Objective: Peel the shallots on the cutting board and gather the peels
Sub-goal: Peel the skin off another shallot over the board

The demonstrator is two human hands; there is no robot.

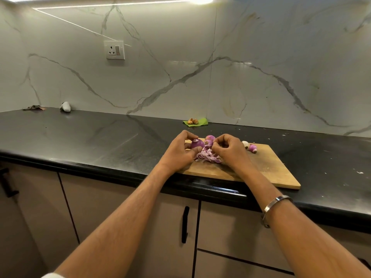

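left hand (pixel 178 150) gripping shallot (pixel 197 144), tip up

wall socket (pixel 114 50) | green leaf (pixel 197 122) | black countertop (pixel 80 133) | cabinet handle (pixel 185 224)

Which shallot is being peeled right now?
On the wooden cutting board at the black counter's front edge, look above the heap of purple peels. The shallot sits in the left hand, the only one held; the others lie on the board.
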